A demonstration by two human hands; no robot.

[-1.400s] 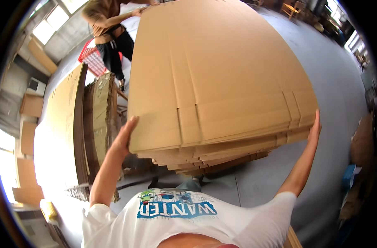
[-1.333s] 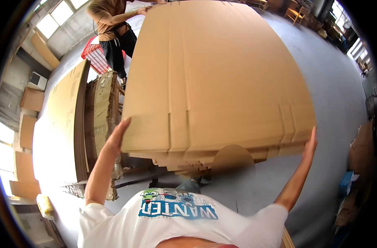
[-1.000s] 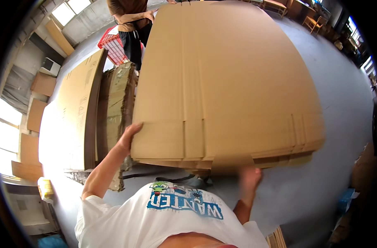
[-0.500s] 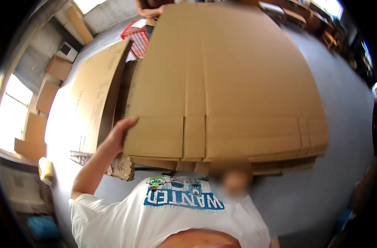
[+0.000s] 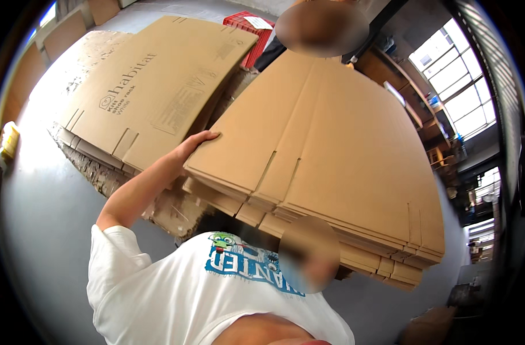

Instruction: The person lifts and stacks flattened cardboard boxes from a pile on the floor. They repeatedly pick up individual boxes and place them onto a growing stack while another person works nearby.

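My left hand (image 5: 193,146) grips the near left corner of a flat, plain brown flattened cardboard box (image 5: 354,149), thumb on top and fingers down its side. That box lies on a stack of similar flattened boxes (image 5: 354,256), whose layered edges face me. A blurred patch covers part of the front edge and my shirt. A skin-coloured bit shows inside it, but my right hand's fingers cannot be made out. To the left lies a second stack of flattened boxes (image 5: 153,92) with dark printing on top.
A worn, ragged-edged base (image 5: 176,213) lies under the stacks. At the far end stands a person, largely blurred, beside a red crate (image 5: 248,57). A yellow object (image 5: 8,144) is on the floor at far left. Shelving (image 5: 400,86) and windows line the right.
My view has swung to the right, so the stacks now look slanted and more of the printed stack shows. My left hand keeps its grip on the box corner.
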